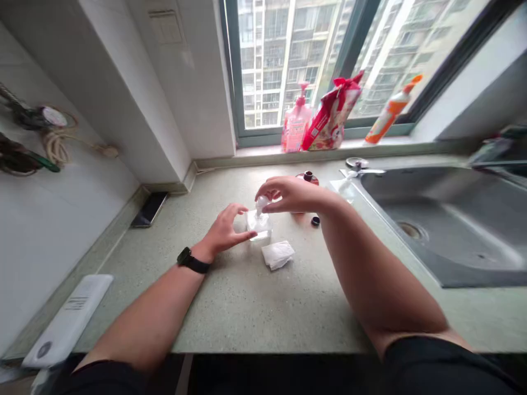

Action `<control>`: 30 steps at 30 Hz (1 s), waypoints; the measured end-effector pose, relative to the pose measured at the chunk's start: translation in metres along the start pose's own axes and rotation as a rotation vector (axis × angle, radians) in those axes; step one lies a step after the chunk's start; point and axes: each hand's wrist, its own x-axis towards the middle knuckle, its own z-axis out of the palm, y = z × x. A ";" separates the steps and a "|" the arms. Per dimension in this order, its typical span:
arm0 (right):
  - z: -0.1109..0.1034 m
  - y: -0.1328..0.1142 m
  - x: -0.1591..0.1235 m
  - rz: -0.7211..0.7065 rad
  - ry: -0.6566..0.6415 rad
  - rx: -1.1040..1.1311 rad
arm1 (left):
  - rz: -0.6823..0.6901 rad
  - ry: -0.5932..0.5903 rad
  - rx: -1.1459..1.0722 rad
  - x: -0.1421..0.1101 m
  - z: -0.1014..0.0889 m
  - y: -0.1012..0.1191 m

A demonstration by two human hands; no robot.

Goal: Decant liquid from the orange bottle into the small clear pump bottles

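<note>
A clear, squarish glass container [259, 232] stands on the counter in front of me. At its neck is a whitish, rounded top [261, 203], pinched between the thumb and fingers of my right hand [288, 193]. Whether this top is lifted off or still seated I cannot tell. My left hand [229, 227] rests beside the container's left side, thumb and fingers spread around it. Just nearer to me lies a folded white tissue [278, 255]. Behind my right hand, mostly hidden, is a brown bottle with a dark neck [308, 176]. A small black cap [315, 221] lies close by.
A steel sink [453, 219] takes up the right, with a clear item [345, 188] by its left rim. On the windowsill stand a pink pump bottle [296, 126], a red bag [333, 118] and an orange-white bottle [389, 116]. A phone [150, 209] and a white device [68, 321] lie left.
</note>
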 end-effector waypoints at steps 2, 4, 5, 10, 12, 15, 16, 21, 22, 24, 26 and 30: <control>0.003 0.000 0.001 -0.010 -0.004 0.036 | -0.001 0.000 0.007 0.000 -0.001 0.001; 0.006 0.001 0.002 -0.013 -0.011 0.061 | 0.000 0.001 0.009 0.000 -0.001 0.002; 0.007 0.002 0.003 -0.010 -0.015 0.066 | 0.002 0.002 0.008 0.000 -0.002 0.002; 0.013 0.004 0.007 0.002 -0.056 0.104 | 0.020 0.009 -0.016 0.001 -0.002 0.002; 0.013 0.004 0.007 -0.009 -0.054 0.108 | 0.024 0.010 -0.021 0.001 -0.002 0.002; 0.013 0.003 0.006 -0.040 -0.044 0.070 | 0.026 0.009 -0.019 0.001 -0.002 0.003; 0.012 0.003 0.006 -0.050 -0.047 0.051 | 0.024 0.009 -0.018 0.001 -0.002 0.003; 0.016 0.002 0.008 -0.063 -0.076 -0.055 | 0.019 0.004 -0.020 0.001 -0.002 0.004; 0.017 0.002 0.008 -0.061 -0.086 -0.070 | 0.020 0.002 -0.022 0.001 -0.002 0.004; 0.020 0.002 0.010 -0.053 -0.102 -0.086 | 0.019 0.000 -0.025 0.001 -0.002 0.004; 0.023 0.003 0.011 -0.049 -0.112 -0.093 | 0.017 0.000 -0.028 0.001 -0.002 0.004; 0.026 0.004 0.012 -0.059 -0.123 -0.120 | 0.007 -0.010 -0.027 0.000 -0.003 0.005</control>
